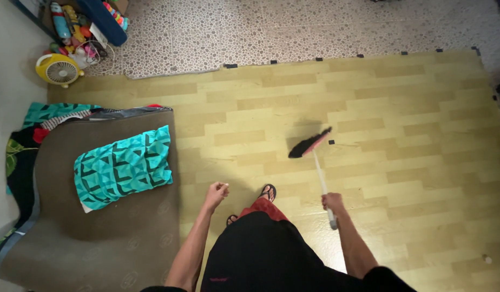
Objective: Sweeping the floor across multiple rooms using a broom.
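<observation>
My right hand (pixel 332 202) grips the white handle of a broom (pixel 317 157). Its pink and black head rests on the yellow wood-pattern floor (pixel 401 124), ahead of me and slightly right. My left hand (pixel 217 192) hangs free in front of me with the fingers curled into a loose fist and nothing in it. It is close to the right edge of a brown mattress (pixel 98 238). My feet in dark sandals (pixel 268 191) show below, between the two hands.
A teal patterned pillow (pixel 123 166) lies on the mattress at the left. A small yellow fan (pixel 59 70) and a pile of colourful toys (pixel 77 32) sit in the far left corner. Pebble-pattern flooring (pixel 293 27) runs along the far side.
</observation>
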